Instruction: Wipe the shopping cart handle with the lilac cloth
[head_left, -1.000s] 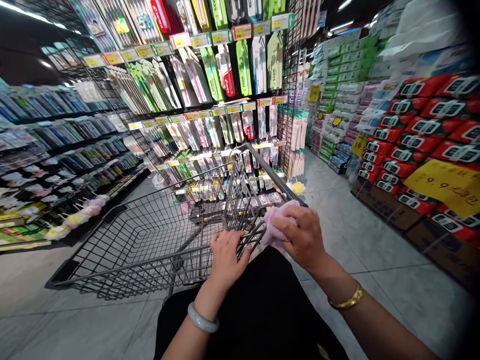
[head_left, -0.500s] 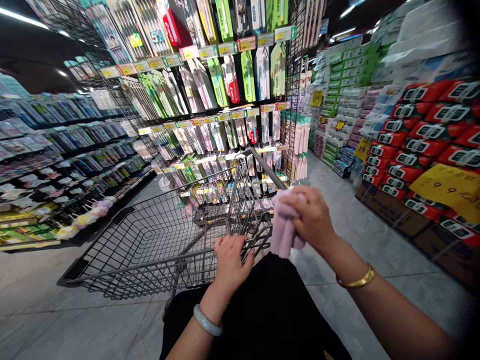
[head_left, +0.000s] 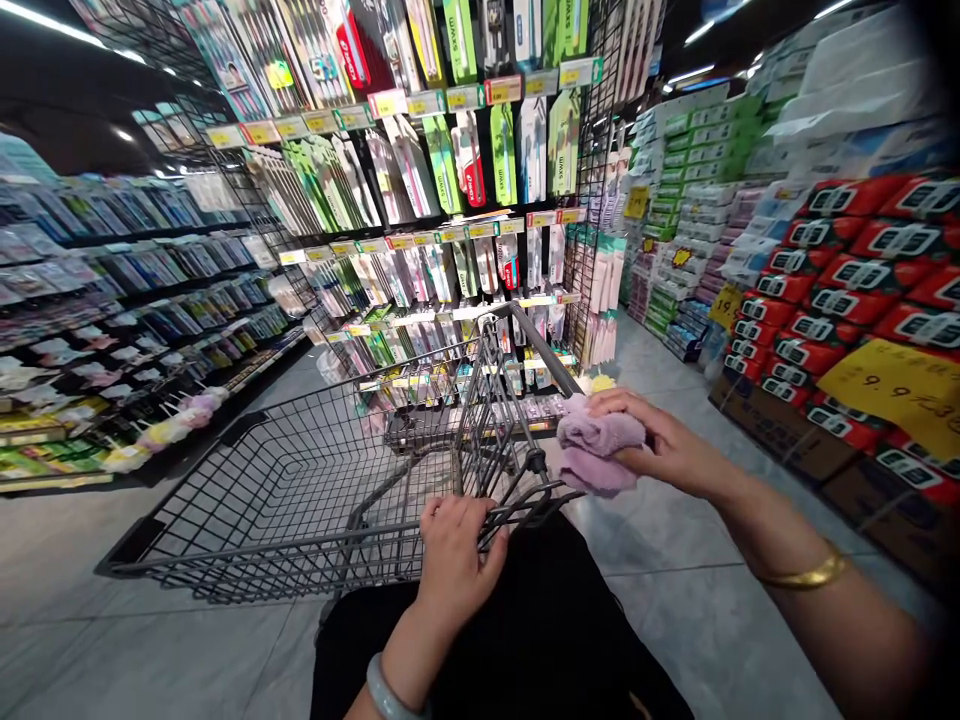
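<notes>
A dark grey wire shopping cart (head_left: 300, 535) stands sideways in front of me, its basket reaching to the left. My left hand (head_left: 456, 545) is closed over the cart's near top rim, close to the handle end. In my right hand (head_left: 652, 440) is a folded, fluffy lilac cloth (head_left: 600, 450), gripped between thumb and fingers. The cloth is at the near end of the cart's handle bar (head_left: 544, 350) and hides that end. Whether it touches the bar I cannot tell.
Ahead stands a rack of packaged toothbrushes (head_left: 502, 155) on several tiers with price tags. Stacked red packs (head_left: 832, 270) with a yellow price sign (head_left: 892, 385) line the right side. Shelves of hanging goods (head_left: 180, 260) run along the left. The floor (head_left: 675, 600) is grey tile.
My right hand has shifted slightly right and turned, so the cloth lies more level instead of hanging down. My left hand stays on the cart's rim. The view has shifted slightly.
</notes>
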